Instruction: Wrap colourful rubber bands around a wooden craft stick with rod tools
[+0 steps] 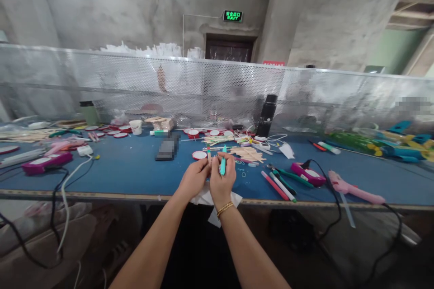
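While a stick [209,155] is pinched by the left hand [195,179] and a teal marker [223,165] gripped by the right hand [220,183] near the table's front edge [129,196], "EXIT" is lit on the sign [233,16] behind.

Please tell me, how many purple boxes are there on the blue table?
2. One purple box is on the left, near a white plug; the other is on the right, beside a pink glue gun. More may be hidden.

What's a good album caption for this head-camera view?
Left hand at a colour-banded stick, right hand holding a turquoise marker, over a cluttered blue table.
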